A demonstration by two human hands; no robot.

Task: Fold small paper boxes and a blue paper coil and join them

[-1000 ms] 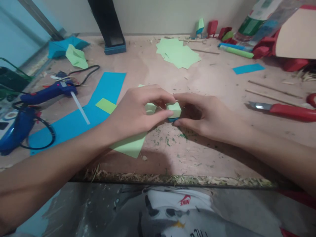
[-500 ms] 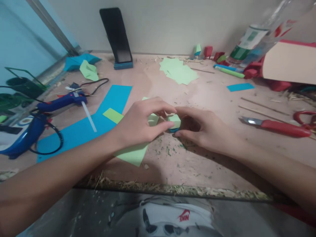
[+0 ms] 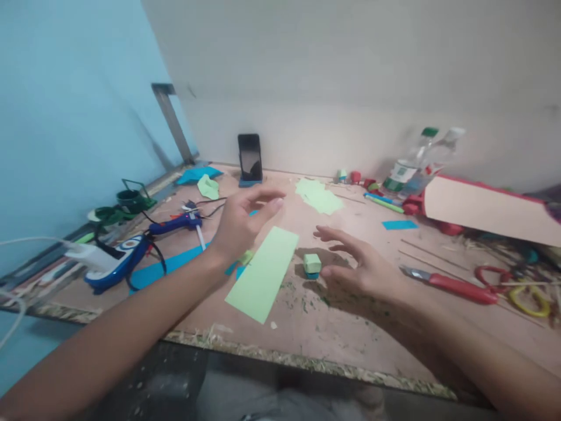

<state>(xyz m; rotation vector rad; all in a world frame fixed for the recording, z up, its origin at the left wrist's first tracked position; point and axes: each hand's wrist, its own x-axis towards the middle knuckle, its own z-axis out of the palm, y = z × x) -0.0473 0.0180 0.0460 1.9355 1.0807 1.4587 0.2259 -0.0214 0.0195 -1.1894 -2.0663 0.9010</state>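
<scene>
A small light-green paper block with a blue base (image 3: pixel 312 265) sits free on the table's worn pink top (image 3: pixel 359 327). My right hand (image 3: pixel 362 264) hovers just right of it, fingers spread, holding nothing. My left hand (image 3: pixel 242 222) is raised above the table to the block's left, fingers loosely extended and empty. A long light-green paper strip (image 3: pixel 265 273) lies flat between my left forearm and the block. A small green scrap (image 3: pixel 246 257) shows beside the strip.
A blue glue gun (image 3: pixel 175 223) with cable and blue paper (image 3: pixel 162 270) lie at left. A phone (image 3: pixel 249 158) stands at the back wall. Green sheets (image 3: pixel 319 196), bottles (image 3: pixel 407 166), a red-handled knife (image 3: pixel 451 287), scissors (image 3: pixel 517 286) and sticks fill the right side.
Both hands let go of the green block and drew apart; the left hand rose. The block now rests alone on the table. The camera tilted upward, showing more wall.
</scene>
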